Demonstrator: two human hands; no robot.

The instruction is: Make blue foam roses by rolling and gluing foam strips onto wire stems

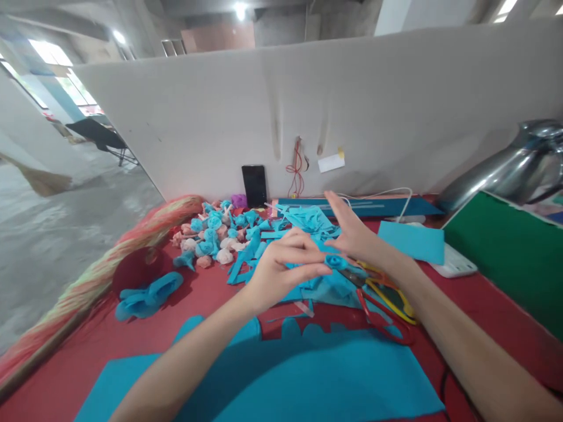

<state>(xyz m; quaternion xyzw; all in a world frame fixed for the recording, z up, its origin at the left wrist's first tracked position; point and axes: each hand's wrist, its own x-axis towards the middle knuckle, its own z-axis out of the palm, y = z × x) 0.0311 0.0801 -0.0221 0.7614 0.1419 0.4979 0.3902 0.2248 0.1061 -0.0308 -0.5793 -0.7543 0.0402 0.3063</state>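
Between the thumb and fingers of my left hand is a small rolled blue crepe-paper flower, its spiral facing up. My right hand is open just above and to the right of it, one finger stretched up and away and the thumb low near the flower. Whether the thumb touches it I cannot tell. Under both hands lies a heap of blue paper strips. Scissors with red handles and scissors with yellow handles lie below my right wrist. A large blue paper sheet spreads in front of me.
Blue, pink and white paper flowers are piled at the left, near a looped blue strip. A phone leans on the white partition. To the right are a blue paper piece, a green board and a metal jug.
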